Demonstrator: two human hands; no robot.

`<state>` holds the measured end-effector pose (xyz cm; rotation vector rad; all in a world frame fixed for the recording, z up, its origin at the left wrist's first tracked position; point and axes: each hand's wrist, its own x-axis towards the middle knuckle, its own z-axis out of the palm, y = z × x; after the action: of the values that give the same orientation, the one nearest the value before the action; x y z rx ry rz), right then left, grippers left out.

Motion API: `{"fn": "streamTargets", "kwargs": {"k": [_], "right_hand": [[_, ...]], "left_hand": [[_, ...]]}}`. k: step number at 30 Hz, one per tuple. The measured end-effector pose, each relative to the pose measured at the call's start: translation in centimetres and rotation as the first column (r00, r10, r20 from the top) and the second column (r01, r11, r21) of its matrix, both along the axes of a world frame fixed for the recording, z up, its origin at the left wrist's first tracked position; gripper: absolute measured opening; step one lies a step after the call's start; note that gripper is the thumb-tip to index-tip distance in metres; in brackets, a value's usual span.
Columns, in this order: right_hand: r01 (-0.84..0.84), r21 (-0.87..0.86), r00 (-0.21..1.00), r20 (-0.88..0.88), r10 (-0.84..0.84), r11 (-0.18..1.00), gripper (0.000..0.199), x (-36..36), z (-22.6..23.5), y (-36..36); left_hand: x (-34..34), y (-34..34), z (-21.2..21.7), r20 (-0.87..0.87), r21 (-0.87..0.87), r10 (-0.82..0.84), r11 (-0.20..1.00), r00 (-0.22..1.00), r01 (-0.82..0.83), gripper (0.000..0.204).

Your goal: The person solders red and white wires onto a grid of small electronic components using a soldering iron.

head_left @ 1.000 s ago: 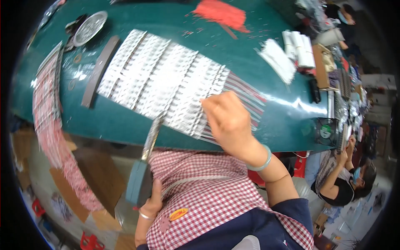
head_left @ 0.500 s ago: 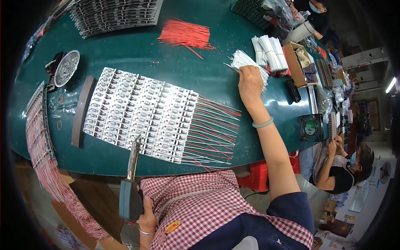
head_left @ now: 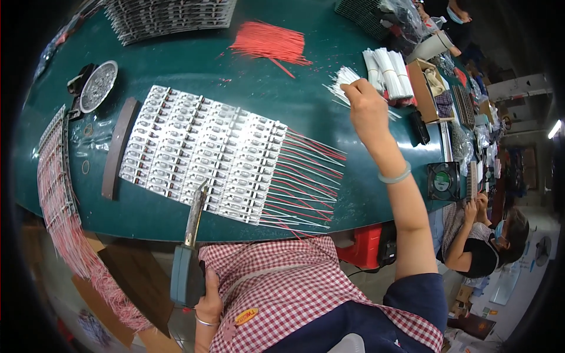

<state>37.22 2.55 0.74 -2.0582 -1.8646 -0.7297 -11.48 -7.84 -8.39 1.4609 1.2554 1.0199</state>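
Observation:
My left hand grips a soldering gun with a grey-blue body. Its metal tip points up over the lower edge of a white panel of small circuit modules set in rows. Red and white wires stick out from the panel's right side. Farther right, my right hand reaches over a loose pile of white wires. Thumb and fingers are pinched together at the pile, on white wire; how many strands they hold is hidden. Some strands show below the hand.
A pile of red wires lies at the back. A dish and a dark bar are left of the panel. Bundled white wires, an open box and a small fan are at right. Co-workers sit beyond.
My right hand has drawn slightly right across the white wires, its fingers now bunched, and strands there have shifted. The soldering gun stays over the panel's lower edge. The view has shifted slightly.

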Motion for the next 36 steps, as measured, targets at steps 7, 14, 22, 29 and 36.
{"fn": "streamTargets", "kwargs": {"k": [7, 14, 22, 29, 36], "right_hand": [[0.019, -0.482, 0.916, 0.359, 0.178, 0.876, 0.015, -6.4, 3.1, 1.7], [0.102, -0.549, 0.902, 0.404, 0.156, 0.830, 0.010, -6.3, 1.2, 3.2], [0.132, -0.610, 0.862, 0.460, 0.213, 0.781, 0.008, -6.1, 1.2, 3.0], [-0.476, -0.014, 0.836, -0.318, 0.447, 0.880, 0.028, -12.3, 2.1, -0.3], [-0.513, 0.078, 0.718, -0.506, 0.477, 0.855, 0.034, -20.7, -1.8, -3.5]], "left_hand": [[0.1, 0.3, 0.0, -0.053, 0.047, -0.117, 0.992, 0.992, 0.120, 0.043], [-0.8, -0.6, 0.1, -0.042, 0.104, -0.135, 0.985, 0.990, 0.139, 0.046], [-0.5, 0.3, 0.2, 0.004, 0.096, -0.155, 0.983, 0.988, 0.154, 0.045], [0.0, 0.3, 2.2, 0.313, -0.122, -0.027, 0.990, 0.949, 0.069, 0.052], [-0.1, 0.3, 3.0, 0.235, -0.073, -0.098, 0.990, 0.967, 0.118, 0.050]]}}
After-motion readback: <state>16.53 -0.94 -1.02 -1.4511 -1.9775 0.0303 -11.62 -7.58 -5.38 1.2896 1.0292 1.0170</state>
